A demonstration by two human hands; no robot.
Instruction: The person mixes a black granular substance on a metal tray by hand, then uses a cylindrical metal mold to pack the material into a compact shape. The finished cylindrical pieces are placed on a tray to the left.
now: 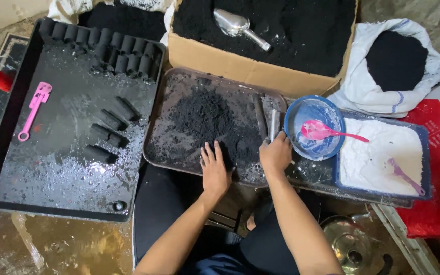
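Observation:
My left hand (215,170) lies flat, fingers apart, on the near edge of a pile of black powder (207,117) in a brown tray (171,81). Gripping a short metal tube (274,125), my right hand (276,154) holds it upright at the tray's right side. A dark rod (259,114) lies beside the tube. To the right sits a blue bowl (294,109) holding a pink spoon (322,131).
A black tray (52,173) at left holds rows of black cylinders (110,48), several loose ones (109,130) and a pink scraper (34,109). Behind are a cardboard box (230,63) of black powder with a metal scoop (235,24), a white sack (367,86) and a blue tray (421,130) of white powder.

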